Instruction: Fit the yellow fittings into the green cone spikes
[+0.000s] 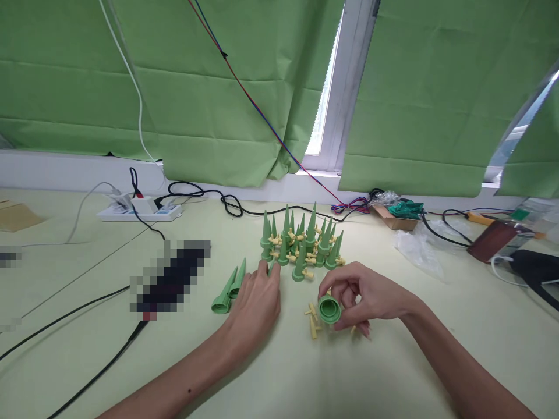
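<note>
My right hand (364, 291) is closed on a green cone (329, 309), its round hollow base turned toward the camera. Under and beside that hand lie several small yellow valves (313, 327). My left hand (258, 294) reaches over the table with bent fingers, and a green tip shows by its fingertips; its grip is hidden. Just left of it, two loose green cones (222, 301) lie tilted. Behind both hands stands a group of upright green cones (310, 230), several with yellow valves at their sides.
A power strip (140, 214) and black cables sit at the back left, with a pixelated dark object (174, 279) nearer. At the back right are a small cardboard box (395, 220), clear plastic bags (419, 253) and a dark red bottle (498, 240).
</note>
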`<state>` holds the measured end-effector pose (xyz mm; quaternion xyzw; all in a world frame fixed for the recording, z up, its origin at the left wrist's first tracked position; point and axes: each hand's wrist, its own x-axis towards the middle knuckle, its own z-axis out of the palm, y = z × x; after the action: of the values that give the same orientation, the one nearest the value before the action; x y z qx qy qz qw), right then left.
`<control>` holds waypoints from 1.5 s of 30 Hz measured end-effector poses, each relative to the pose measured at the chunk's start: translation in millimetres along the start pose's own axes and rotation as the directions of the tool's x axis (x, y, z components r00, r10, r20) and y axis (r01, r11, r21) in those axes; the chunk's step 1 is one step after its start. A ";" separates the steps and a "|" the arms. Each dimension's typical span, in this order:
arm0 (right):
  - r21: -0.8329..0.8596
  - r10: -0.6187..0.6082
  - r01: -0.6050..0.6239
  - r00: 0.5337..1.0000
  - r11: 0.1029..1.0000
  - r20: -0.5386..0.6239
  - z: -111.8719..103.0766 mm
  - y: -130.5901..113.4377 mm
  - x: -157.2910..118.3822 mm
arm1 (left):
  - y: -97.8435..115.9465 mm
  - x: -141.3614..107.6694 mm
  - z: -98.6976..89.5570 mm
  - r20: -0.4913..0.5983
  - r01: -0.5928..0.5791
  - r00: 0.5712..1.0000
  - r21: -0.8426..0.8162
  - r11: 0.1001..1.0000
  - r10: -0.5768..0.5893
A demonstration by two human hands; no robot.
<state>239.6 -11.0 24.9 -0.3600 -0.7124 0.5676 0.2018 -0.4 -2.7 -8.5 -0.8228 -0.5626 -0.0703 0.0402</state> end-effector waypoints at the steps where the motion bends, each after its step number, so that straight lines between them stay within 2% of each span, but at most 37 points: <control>1: -0.005 -0.019 0.019 1.000 1.000 -0.008 -0.8 -0.3 -0.9 | 0.6 -0.3 -1.0 0.003 0.004 1.000 -0.002 1.000 -0.004; 5: 0.008 -0.091 0.092 0.994 0.996 -0.056 -4.5 -1.9 -3.2 | 4.0 -1.6 -5.0 0.034 0.012 0.999 -0.029 1.000 -0.011; 10: 0.050 -0.161 0.174 0.968 0.984 -0.195 -2.6 -3.8 0.1 | 10.0 -1.3 -10.3 0.065 0.043 0.997 -0.068 0.997 -0.039; 14: -0.137 -0.165 0.129 0.938 0.982 -0.305 2.3 -6.4 3.1 | 11.9 -1.4 -14.0 0.084 0.062 0.995 -0.075 0.995 -0.056; 17: -0.373 -0.246 0.105 0.902 0.922 -0.355 3.2 -3.5 5.2 | 11.3 -2.8 -13.8 0.078 0.058 0.996 -0.068 0.996 -0.053; 21: -0.632 -0.351 0.060 0.870 0.772 -0.346 0.7 9.4 10.1 | 10.7 -3.7 -11.7 0.041 0.037 0.999 -0.081 0.996 -0.034; 28: -0.798 -0.323 -0.061 0.894 0.599 -0.311 1.2 23.5 18.2 | 11.6 -5.4 -10.2 -0.004 0.017 1.000 -0.139 0.990 -0.018; 35: -0.848 -0.360 -0.060 0.888 0.527 -0.286 5.5 28.2 24.0 | 10.5 -6.8 -8.7 -0.078 -0.121 0.992 -0.296 0.948 0.102; 42: -0.847 -0.356 -0.060 0.890 0.528 -0.285 8.2 30.9 26.8 | 8.3 -5.6 0.8 -0.174 -0.274 0.961 -0.505 0.819 0.214; 45: -0.848 -0.330 -0.083 0.898 0.523 -0.291 9.4 30.2 26.9 | 7.1 -4.5 4.8 -0.182 -0.282 0.959 -0.579 0.765 0.215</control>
<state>223.9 5.6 -9.8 -0.4714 -0.8599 0.0446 0.1906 5.0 -8.7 -13.9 -0.8553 -0.3944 -0.2817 -0.1833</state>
